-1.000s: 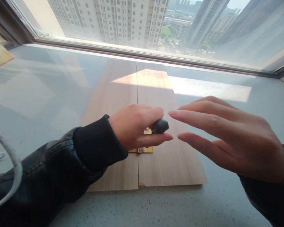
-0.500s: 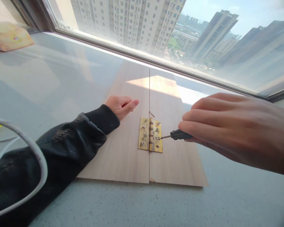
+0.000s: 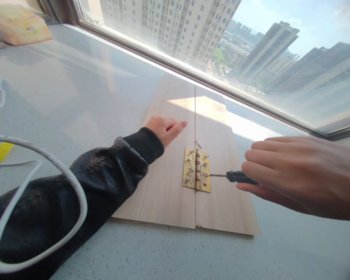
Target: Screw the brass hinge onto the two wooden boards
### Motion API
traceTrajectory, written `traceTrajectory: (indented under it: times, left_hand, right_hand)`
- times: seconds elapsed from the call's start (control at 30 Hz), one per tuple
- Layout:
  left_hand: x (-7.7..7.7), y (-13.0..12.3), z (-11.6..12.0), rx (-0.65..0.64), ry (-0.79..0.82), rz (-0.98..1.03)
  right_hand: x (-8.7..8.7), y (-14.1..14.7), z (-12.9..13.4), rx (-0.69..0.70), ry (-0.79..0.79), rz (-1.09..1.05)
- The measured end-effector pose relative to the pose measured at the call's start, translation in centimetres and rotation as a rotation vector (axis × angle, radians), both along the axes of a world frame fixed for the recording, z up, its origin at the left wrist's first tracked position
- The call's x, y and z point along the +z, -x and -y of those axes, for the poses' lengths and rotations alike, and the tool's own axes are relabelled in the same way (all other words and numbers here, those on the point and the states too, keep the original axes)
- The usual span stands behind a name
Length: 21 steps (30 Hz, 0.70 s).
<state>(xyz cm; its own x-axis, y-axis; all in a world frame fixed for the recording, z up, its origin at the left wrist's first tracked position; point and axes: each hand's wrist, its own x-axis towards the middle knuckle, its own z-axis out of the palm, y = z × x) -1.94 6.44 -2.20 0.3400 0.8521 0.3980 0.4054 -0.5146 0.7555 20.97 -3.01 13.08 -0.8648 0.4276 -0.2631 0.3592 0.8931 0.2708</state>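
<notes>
My right hand is wrapped round the black handle of a screwdriver. The thin shaft reaches left, and its tip meets a screw on the right leaf of a worn brass hinge. The hinge spans the seam between a left wooden board and a right wooden board. Several screws stand in both leaves; the lower right hole looks bare. Over the left board rests my left hand, fingers curled and thumb stretched out, with nothing visible in it. A small loose screw lies just above the hinge.
A white cable loops over the left sleeve, near a yellow item. The boards lie on a pale speckled counter. A window frame runs along the back, and a patterned yellowish packet stands at the far left.
The view has shifted, so hinge, boards and left hand appear farther right. My right hand has tilted slightly around the screwdriver, whose tip stays at the same screw.
</notes>
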Motion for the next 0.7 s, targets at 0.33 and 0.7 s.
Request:
traceTrajectory:
  times: [0.33, 0.7]
  left_hand:
    - [-0.2, 0.1, -0.1, 0.001, -0.003, -0.036]
    - [0.1, 0.0, -0.1, 0.003, 0.029, -0.037]
  right_hand:
    - [-1.6, 1.8, 1.5, -0.619, -0.007, 0.086]
    - [-1.3, 0.5, 2.1, -0.343, -0.250, 0.202]
